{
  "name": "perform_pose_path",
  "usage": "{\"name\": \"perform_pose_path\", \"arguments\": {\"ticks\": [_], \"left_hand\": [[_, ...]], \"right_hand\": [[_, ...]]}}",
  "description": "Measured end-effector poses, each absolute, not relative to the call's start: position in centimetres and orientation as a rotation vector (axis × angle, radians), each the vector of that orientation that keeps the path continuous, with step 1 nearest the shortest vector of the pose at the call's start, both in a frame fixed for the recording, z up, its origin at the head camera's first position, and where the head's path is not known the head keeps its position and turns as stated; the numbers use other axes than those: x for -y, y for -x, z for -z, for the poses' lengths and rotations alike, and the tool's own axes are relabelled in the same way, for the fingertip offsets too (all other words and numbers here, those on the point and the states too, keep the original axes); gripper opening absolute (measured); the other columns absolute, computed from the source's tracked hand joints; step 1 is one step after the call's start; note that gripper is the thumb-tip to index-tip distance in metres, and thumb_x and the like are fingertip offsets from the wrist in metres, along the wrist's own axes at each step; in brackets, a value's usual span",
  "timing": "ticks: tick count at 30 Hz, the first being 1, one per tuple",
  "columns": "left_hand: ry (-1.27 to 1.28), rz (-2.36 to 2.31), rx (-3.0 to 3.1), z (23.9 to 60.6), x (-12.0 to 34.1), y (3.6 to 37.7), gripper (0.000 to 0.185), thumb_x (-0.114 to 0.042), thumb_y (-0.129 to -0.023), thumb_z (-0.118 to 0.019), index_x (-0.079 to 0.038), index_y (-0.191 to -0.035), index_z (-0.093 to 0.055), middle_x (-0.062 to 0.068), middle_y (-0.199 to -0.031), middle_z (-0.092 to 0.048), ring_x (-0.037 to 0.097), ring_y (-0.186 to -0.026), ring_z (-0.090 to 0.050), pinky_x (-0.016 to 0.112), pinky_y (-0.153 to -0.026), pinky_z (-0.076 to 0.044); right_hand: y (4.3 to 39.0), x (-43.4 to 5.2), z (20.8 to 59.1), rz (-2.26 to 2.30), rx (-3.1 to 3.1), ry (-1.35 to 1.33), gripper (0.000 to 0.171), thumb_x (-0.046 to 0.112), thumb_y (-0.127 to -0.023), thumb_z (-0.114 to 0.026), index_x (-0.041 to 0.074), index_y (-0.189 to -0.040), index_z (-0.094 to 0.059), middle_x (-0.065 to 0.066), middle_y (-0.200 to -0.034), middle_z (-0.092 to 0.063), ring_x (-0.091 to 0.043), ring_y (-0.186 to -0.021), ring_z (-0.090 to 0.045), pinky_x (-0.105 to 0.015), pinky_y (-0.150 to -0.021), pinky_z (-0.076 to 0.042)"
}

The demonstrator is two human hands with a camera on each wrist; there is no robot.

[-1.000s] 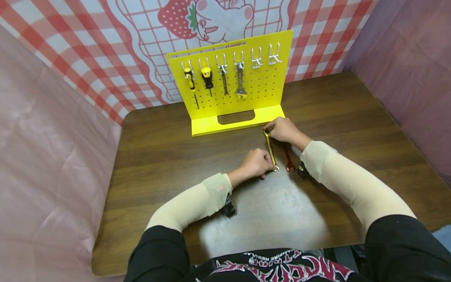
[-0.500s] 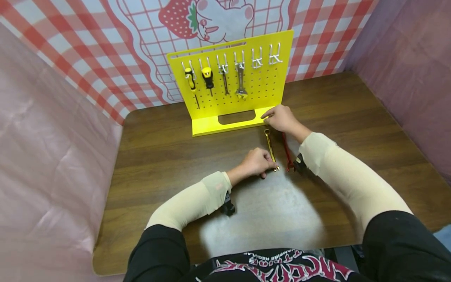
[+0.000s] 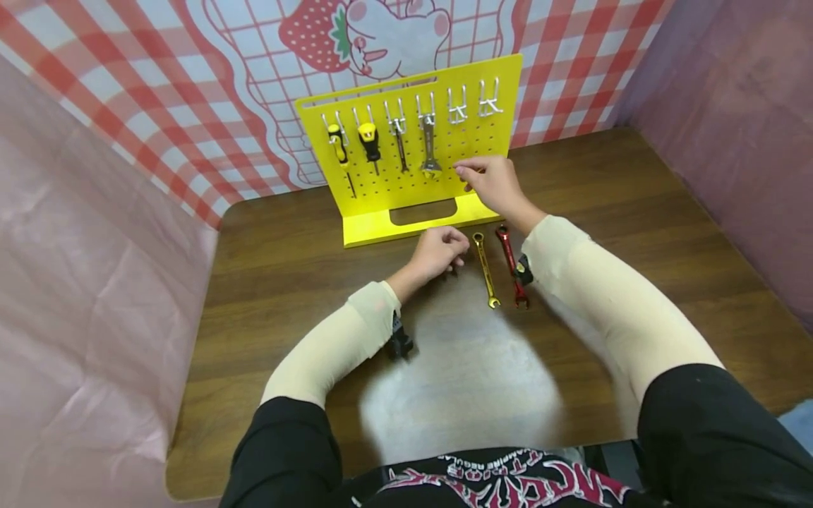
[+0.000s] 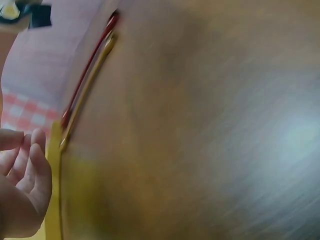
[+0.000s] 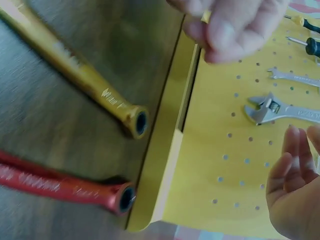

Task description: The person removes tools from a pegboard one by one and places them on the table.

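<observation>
Where it lies: while both hands are off it, the gold wrench point(image 3: 485, 271) is flat on the table point(image 3: 635, 204), just beside the red wrench point(image 3: 512, 264), near the pegboard point(image 3: 444, 141).
Handling: judged rigid, smooth, slippery metal; best pinched mid-shaft.
Left hand point(image 3: 437, 252): loosely curled, nothing held.
Right hand point(image 3: 489, 182): fingers relaxed before the pegboard, nothing held.

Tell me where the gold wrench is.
In the head view, the gold wrench lies flat on the table, just left of the red wrench, in front of the yellow pegboard.
</observation>
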State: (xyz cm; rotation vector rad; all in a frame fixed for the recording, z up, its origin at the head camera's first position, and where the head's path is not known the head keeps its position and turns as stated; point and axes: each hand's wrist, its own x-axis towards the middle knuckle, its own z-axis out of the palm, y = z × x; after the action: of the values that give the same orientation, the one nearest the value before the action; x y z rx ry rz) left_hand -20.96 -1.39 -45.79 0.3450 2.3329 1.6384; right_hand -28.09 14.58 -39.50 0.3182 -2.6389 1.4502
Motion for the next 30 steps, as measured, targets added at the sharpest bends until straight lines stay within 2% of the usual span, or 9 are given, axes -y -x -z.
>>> {"name": "perform_pose_path", "arguments": {"ticks": [8, 12, 15, 21, 25, 30], "left_hand": [[-0.254, -1.827, -2.420, 43.8, 2.8, 25.2, 0.022, -0.010, -0.092, -0.062, 0.003, -0.111, -0.064, 0.012, -0.097, -0.066, 0.022, -0.068, -0.067, 0.028, -0.053, -0.053], [-0.148, -1.905, -2.413, 43.3, 3.2, 26.7, 0.027, -0.009, -0.093, -0.061, 0.000, -0.119, -0.062, 0.009, -0.105, -0.064, 0.026, -0.075, -0.068, 0.030, -0.060, -0.055], [-0.063, -1.939, -2.436, 43.1, 3.3, 27.4, 0.032, -0.010, -0.093, -0.062, -0.003, -0.124, -0.060, 0.005, -0.106, -0.062, 0.028, -0.079, -0.068, 0.030, -0.063, -0.055], [0.029, -1.970, -2.485, 43.0, 3.2, 28.2, 0.044, -0.024, -0.092, -0.064, -0.011, -0.132, -0.051, 0.006, -0.113, -0.061, 0.030, -0.084, -0.067, 0.029, -0.065, -0.054], [0.055, -1.956, -2.495, 43.0, 3.2, 28.4, 0.046, -0.030, -0.093, -0.063, -0.015, -0.135, -0.049, 0.006, -0.118, -0.059, 0.027, -0.085, -0.067, 0.028, -0.067, -0.054], [0.047, -1.931, -2.503, 43.0, 3.1, 28.6, 0.048, -0.028, -0.095, -0.059, -0.016, -0.140, -0.045, 0.005, -0.124, -0.057, 0.028, -0.084, -0.068, 0.028, -0.067, -0.054]], "right_hand": [[28.8, -12.4, 37.5, -1.481, 2.481, -0.318, 0.031, 0.032, -0.094, -0.059, 0.012, -0.116, -0.070, -0.004, -0.114, -0.067, -0.022, -0.073, -0.067, -0.024, -0.044, -0.039], [28.9, -11.3, 36.7, -1.453, 2.416, -0.330, 0.028, 0.029, -0.094, -0.060, 0.013, -0.115, -0.070, -0.004, -0.114, -0.067, -0.023, -0.070, -0.068, -0.020, -0.041, -0.039], [29.1, -10.6, 36.3, -1.451, 2.392, -0.320, 0.028, 0.025, -0.095, -0.059, 0.017, -0.121, -0.067, -0.004, -0.114, -0.066, -0.024, -0.069, -0.068, -0.017, -0.038, -0.038], [29.7, -9.9, 35.6, -1.522, 2.411, -0.275, 0.043, 0.021, -0.097, -0.056, 0.029, -0.138, -0.049, -0.004, -0.120, -0.061, -0.022, -0.072, -0.069, -0.021, -0.043, -0.046], [30.1, -9.7, 35.2, -1.518, 2.456, -0.296, 0.045, 0.019, -0.098, -0.053, 0.034, -0.139, -0.045, -0.004, -0.126, -0.058, -0.027, -0.075, -0.069, -0.023, -0.047, -0.048], [30.5, -9.3, 34.7, -1.451, 2.506, -0.331, 0.047, 0.018, -0.099, -0.052, 0.037, -0.141, -0.041, -0.004, -0.129, -0.057, -0.027, -0.075, -0.068, -0.022, -0.046, -0.048]]}}
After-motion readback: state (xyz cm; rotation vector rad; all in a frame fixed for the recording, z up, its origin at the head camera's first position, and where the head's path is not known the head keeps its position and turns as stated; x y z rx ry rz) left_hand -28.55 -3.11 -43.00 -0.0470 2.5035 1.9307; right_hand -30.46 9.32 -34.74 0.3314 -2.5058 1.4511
